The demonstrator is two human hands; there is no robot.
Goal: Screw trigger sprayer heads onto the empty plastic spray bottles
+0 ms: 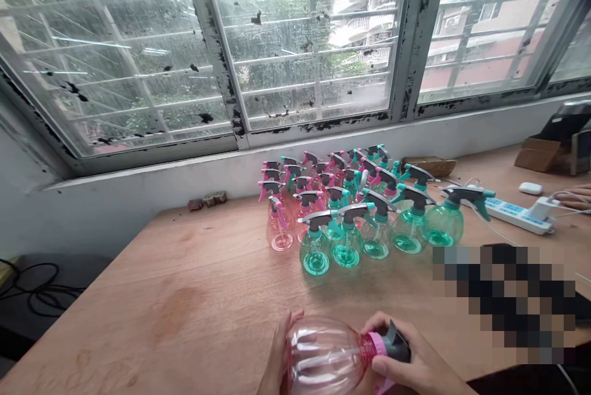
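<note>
A transparent pink spray bottle (pixel 323 355) lies on its side low in the view, held in both hands. My left hand (pixel 281 358) cups the round body from the left. My right hand (pixel 397 352) wraps the pink collar and the grey trigger head (pixel 397 343), and its fingers partly hide them. The bottle's lower part runs out of the frame. Both hands are above the wooden table (pixel 138 296), and the bottle's contact with it is hidden.
Several pink and teal spray bottles (pixel 351 210) stand in a tight group ahead. To the right are a power strip (pixel 517 216), a white mouse (pixel 530 188), a pixelated patch (pixel 503 296) and another person's hand (pixel 572 198). A barred window (pixel 305 44) runs behind the table.
</note>
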